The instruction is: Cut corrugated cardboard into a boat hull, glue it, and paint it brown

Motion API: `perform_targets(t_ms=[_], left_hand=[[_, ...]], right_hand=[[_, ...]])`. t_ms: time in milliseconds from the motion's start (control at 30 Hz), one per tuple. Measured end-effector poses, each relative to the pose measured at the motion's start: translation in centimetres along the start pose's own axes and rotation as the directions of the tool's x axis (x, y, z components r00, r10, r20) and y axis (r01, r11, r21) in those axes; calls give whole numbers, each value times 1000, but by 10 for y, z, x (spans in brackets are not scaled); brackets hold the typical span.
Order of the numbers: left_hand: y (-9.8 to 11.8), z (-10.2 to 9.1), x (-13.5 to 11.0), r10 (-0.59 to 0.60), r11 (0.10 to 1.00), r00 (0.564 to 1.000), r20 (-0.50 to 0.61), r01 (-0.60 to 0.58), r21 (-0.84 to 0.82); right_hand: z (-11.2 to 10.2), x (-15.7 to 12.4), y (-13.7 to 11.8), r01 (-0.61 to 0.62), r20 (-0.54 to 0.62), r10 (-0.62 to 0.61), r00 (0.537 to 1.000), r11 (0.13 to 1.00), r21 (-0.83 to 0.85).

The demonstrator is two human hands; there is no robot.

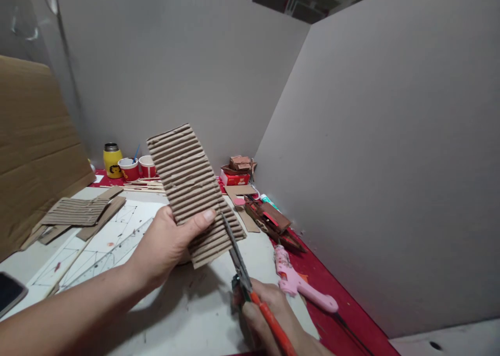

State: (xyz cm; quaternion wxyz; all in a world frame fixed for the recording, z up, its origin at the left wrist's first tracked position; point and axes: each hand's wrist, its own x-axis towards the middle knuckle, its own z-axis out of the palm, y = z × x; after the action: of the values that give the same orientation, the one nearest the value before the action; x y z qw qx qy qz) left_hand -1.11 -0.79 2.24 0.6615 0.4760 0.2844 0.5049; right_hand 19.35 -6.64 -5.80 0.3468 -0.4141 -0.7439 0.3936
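Note:
A strip of corrugated cardboard (187, 168), its ridges facing me, is held up tilted above the table. My left hand (172, 241) grips its lower left part, thumb across the front and fingers hidden behind. My right hand (269, 309) is closed around scissors (239, 259) with orange-red handles. The scissor blades point up and away, meeting the strip's lower right edge near my left thumb. Something dark beside the handles, under my right hand, is too blurred to name.
Left, cardboard pieces (74, 212) and a ruler (105, 257) lie by a drawing (125, 218), with a phone (11, 292) nearer. Right are a pink glue gun (300, 283) and a brown model boat (273, 223). Behind stand a yellow bottle (112, 161) and paper cups (128, 169). Grey walls (375, 163) enclose the table.

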Motion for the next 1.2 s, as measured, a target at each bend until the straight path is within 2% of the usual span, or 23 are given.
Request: perform_targets(t_ms=[167,300,533,667,800,1067,1200], left_hand=[[-1,-2,3,34,999,998,-45,-34,3],[-1,0,2,33,999,999,-38,-33,4],[-4,0,1,23,1000,998,-62,-23,4],[-9,3,-1,4,999,996,-89,-1,42],[-11,5,-2,2,998,996,-92,4,59],[-11,6,-2,19,997,995,-95,-11,78],[-8,6,-2,14,998,996,-91,-8,67]], right_hand=[[1,1,4,11,42,-14,999,999,49],[2,-1,7,9,26,-11,1000,999,50],[2,0,17,12,20,-12,1000,1000,-10],[-1,1,15,-34,79,39,996,998,-55],[-2,1,12,-34,52,38,998,996,-78],[0,0,6,31,26,-31,999,999,9],[2,-1,8,-6,0,6,1000,998,67]])
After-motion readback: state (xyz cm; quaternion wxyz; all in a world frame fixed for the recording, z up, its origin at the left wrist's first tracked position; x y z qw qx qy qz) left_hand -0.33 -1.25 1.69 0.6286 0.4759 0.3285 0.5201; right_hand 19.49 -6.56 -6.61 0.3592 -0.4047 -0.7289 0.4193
